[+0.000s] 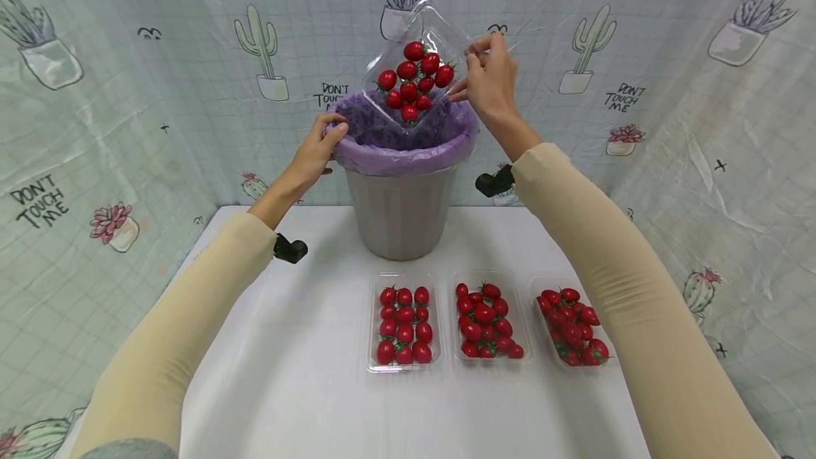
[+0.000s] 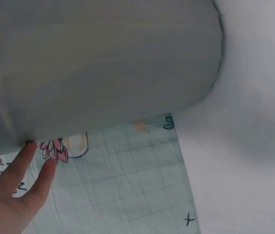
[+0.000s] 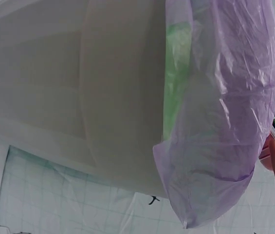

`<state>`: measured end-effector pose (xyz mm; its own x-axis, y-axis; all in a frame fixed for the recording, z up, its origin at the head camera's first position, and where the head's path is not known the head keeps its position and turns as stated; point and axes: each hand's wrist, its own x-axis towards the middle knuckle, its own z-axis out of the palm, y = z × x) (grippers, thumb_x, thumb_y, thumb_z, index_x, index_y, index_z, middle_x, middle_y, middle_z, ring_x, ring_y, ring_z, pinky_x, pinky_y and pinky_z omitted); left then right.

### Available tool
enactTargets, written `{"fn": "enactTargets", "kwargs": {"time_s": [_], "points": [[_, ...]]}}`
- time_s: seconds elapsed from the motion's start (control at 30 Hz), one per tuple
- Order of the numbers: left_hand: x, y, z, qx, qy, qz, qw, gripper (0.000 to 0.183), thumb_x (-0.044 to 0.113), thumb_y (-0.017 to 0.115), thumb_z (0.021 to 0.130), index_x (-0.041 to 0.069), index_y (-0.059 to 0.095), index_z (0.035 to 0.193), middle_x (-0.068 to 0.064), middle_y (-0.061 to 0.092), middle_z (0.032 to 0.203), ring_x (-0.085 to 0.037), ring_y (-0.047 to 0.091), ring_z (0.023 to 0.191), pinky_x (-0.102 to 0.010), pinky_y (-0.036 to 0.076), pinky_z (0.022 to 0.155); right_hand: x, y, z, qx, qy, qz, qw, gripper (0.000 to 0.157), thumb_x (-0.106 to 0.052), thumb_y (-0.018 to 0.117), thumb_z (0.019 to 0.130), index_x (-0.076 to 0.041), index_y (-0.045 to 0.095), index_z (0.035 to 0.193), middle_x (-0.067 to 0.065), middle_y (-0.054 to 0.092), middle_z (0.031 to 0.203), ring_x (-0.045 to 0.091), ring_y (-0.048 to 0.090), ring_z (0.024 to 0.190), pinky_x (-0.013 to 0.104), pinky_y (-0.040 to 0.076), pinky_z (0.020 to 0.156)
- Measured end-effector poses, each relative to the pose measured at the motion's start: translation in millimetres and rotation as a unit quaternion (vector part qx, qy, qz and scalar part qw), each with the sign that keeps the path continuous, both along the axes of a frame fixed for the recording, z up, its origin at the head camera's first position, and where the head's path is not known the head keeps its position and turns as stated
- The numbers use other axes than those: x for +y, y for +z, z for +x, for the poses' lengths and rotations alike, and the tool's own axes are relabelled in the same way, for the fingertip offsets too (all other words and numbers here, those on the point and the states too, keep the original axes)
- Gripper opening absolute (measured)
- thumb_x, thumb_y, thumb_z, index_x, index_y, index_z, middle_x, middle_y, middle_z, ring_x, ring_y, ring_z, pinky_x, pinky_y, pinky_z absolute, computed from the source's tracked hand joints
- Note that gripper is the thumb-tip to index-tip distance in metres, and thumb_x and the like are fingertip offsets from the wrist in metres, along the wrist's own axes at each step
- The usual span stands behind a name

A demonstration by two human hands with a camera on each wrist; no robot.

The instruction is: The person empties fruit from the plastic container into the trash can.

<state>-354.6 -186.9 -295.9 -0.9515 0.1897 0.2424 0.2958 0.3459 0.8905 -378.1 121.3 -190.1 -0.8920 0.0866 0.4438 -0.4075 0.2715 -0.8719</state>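
A clear plastic punnet (image 1: 436, 23) of red cherry tomatoes (image 1: 409, 91) is tilted, one corner down, over the mouth of a grey trash bin (image 1: 401, 214). At its right side my right hand (image 1: 492, 80) pinches the punnet between thumb and fingers. A purple bag (image 1: 408, 160) lines the bin and folds over its rim. My left hand (image 1: 315, 147) grips the bin's left rim through the bag. In the left wrist view, fingers (image 2: 40, 183) of that hand reach along the grey outer wall. The right wrist view shows the bag's fold beside a fingertip and some tomatoes.
Three more clear punnets of cherry tomatoes stand in a row on the white table (image 1: 287, 374): a left one (image 1: 404, 324), a middle one (image 1: 487, 321) and a right one (image 1: 570, 328), close to the right sleeve. A cactus-print curtain (image 1: 191, 91) surrounds the table.
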Motion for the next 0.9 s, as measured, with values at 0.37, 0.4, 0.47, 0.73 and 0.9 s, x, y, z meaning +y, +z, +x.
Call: {"fn": "enactTargets", "kwargs": {"time_s": [0.37,0.4,0.47,0.73,0.9], "points": [[0.8,0.3,1.1,0.004,0.003,-0.002,1.0,0.054,0.056,0.042,0.105,0.028,0.033,0.151,-0.015,0.027,0.168,-0.049,0.047,0.14,-0.074,0.034,0.11,1.6,-3.4,-4.2,0.02,-0.001,0.016,1.0,0.016,-0.016,0.044,0.11,-0.01,0.049,0.124,0.016,0.066,0.138,0.016,0.071,0.059,0.029,0.061,0.063],[0.9,0.5,1.2,0.003,0.002,-0.001,1.0,0.054,0.056,0.042,0.105,0.027,0.033,0.151,-0.015,0.027,0.168,-0.049,0.047,0.14,-0.074,0.034,0.11,1.9,-3.6,-4.5,0.023,-0.001,0.018,1.0,0.016,-0.016,0.044,0.11,-0.01,0.049,0.124,0.016,0.067,0.137,0.016,0.071,0.059,0.03,0.061,0.064],[1.0,0.8,1.6,0.002,0.003,-0.001,1.0,0.055,0.056,0.042,0.105,0.028,0.033,0.15,-0.015,0.027,0.167,-0.049,0.047,0.14,-0.073,0.034,0.109,2.3,-3.9,-4.9,0.026,-0.001,0.02,0.999,0.015,-0.016,0.044,0.11,-0.01,0.049,0.123,0.016,0.067,0.137,0.016,0.071,0.06,0.033,0.061,0.066],[1.1,1.3,3.5,0.002,0.0,-0.001,1.0,0.055,0.055,0.041,0.105,0.026,0.032,0.152,-0.015,0.026,0.168,-0.05,0.045,0.141,-0.074,0.033,0.11,2.8,-4.4,-4.4,0.032,0.005,0.019,0.999,0.017,-0.015,0.044,0.11,-0.008,0.049,0.124,0.016,0.067,0.136,0.016,0.072,0.059,0.033,0.061,0.064],[1.7,0.5,2.8,0.004,0.0,0.001,1.0,0.055,0.054,0.042,0.105,0.027,0.033,0.151,-0.015,0.025,0.168,-0.051,0.045,0.141,-0.075,0.032,0.11,1.8,-2.0,2.8,0.027,0.013,0.002,1.0,0.012,-0.012,0.044,0.11,-0.008,0.049,0.12,0.018,0.066,0.137,0.017,0.071,0.057,0.027,0.06,0.059]]}}
